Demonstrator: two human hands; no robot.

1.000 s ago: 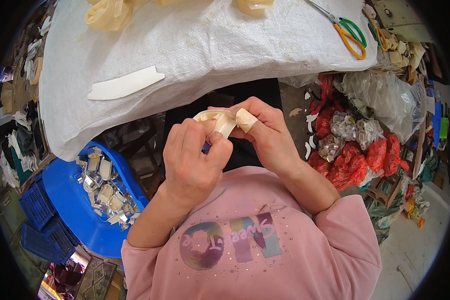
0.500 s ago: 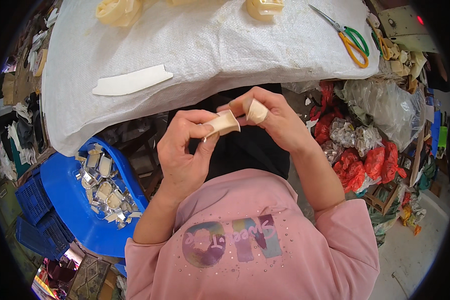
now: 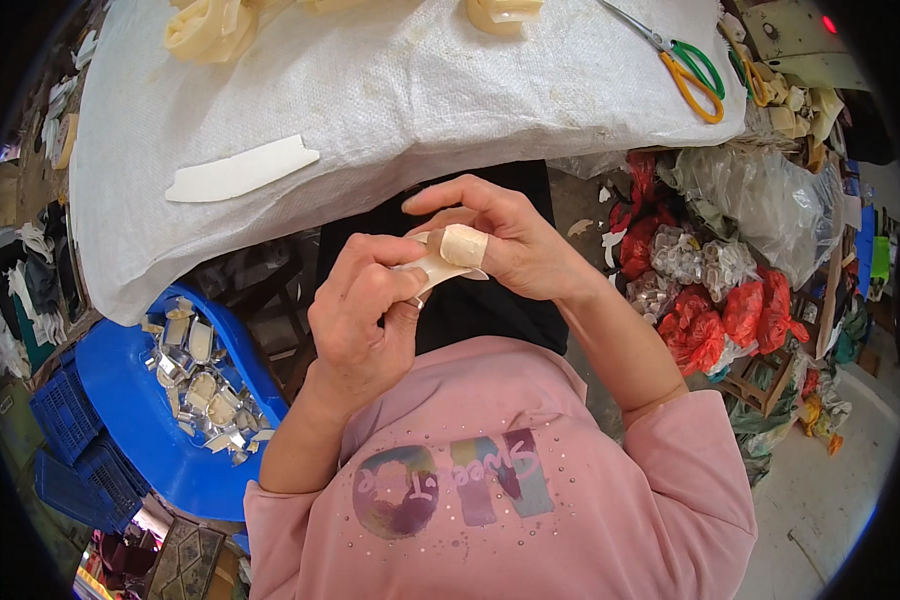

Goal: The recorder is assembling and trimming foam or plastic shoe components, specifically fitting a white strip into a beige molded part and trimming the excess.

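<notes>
Left hand (image 3: pixel 365 320) and right hand (image 3: pixel 505 240) pinching small cream strip (image 3: pixel 438 265) over lap, below near edge of white cloth-covered worktop (image 3: pixel 390 90), round blue plastic tub (image 3: pixel 130 420) holding shiny metal scraps (image 3: pixel 205 385) at left

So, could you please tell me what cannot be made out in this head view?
- The cream strip: its full shape, hidden by the left hand and right hand.
- The cream rolls on the white cloth: cut off by the top edge.
- The small pieces in the blue tub: too small to identify.
- The scissors: blade tips cut off by the top edge.
</notes>
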